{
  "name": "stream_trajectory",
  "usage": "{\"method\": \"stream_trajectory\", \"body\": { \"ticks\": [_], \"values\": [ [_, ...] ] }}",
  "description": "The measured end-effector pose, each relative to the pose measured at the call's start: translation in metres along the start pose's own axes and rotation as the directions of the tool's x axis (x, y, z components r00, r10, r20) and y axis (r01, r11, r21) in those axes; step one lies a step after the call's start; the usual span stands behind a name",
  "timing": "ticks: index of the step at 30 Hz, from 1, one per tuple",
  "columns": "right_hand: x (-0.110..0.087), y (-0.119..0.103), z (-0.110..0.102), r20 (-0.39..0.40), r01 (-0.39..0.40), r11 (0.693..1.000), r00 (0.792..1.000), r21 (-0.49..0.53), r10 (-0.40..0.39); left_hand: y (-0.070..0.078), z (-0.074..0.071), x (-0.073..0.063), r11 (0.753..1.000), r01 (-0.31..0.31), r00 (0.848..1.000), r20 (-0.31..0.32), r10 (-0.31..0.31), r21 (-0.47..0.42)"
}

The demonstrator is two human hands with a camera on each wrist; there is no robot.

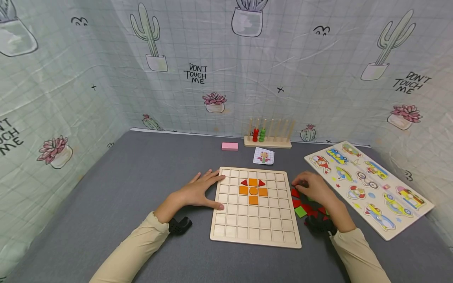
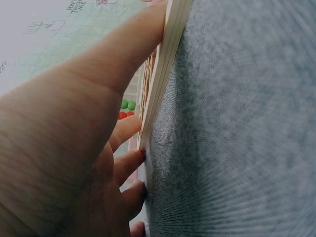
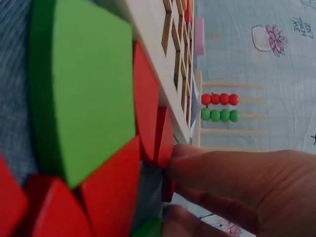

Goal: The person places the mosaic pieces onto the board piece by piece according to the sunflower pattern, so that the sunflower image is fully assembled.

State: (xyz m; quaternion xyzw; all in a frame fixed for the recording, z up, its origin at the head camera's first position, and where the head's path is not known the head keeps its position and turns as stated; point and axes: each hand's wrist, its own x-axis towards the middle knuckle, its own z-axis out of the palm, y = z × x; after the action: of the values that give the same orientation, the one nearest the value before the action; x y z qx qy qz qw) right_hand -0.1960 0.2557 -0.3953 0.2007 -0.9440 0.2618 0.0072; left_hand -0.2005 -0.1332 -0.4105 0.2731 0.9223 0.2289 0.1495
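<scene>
A wooden grid board (image 1: 244, 232) lies on the table with several orange squares (image 1: 253, 200) forming a cross around an orange disc (image 1: 253, 191). Two red triangles (image 1: 244, 182) flank the top square. My left hand (image 1: 198, 191) has its fingers spread, thumb and index finger touching the board's left edge. Beyond the right edge, my right hand (image 1: 313, 189) pinches a small red piece (image 3: 168, 189) between thumb and fingers, its shape mostly hidden. Loose red pieces (image 1: 295, 203) and green ones, including a green square (image 1: 300, 212), lie below that hand.
A picture puzzle board (image 1: 354, 208) lies at the right. Behind the grid board are a patterned card (image 1: 263, 156), a pink block (image 1: 230, 146) and a peg rack (image 1: 272, 144) with red and green beads. Printed cloth (image 1: 226, 78) hangs around the grey table (image 1: 148, 181).
</scene>
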Motion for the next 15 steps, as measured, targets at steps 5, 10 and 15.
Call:
{"method": "stream_trajectory", "body": {
  "ticks": [5,10,15],
  "values": [
    [0.0001,0.0054,0.0012,0.005,-0.024,1.0,1.0,0.003,0.024,-0.001,0.0004,0.0007,1.0,-0.006,1.0,-0.003,0.006,0.005],
    [0.0,0.0074,0.0016,-0.006,-0.046,0.999,0.999,0.007,0.046,-0.0014,0.0004,0.0008,1.0,-0.007,1.0,0.002,0.007,0.006],
    [-0.0013,0.007,0.0007,0.004,-0.069,0.997,0.998,0.024,0.069,-0.0009,0.0008,0.0007,1.0,0.0,1.0,0.008,0.0,0.002]
  ]
}}
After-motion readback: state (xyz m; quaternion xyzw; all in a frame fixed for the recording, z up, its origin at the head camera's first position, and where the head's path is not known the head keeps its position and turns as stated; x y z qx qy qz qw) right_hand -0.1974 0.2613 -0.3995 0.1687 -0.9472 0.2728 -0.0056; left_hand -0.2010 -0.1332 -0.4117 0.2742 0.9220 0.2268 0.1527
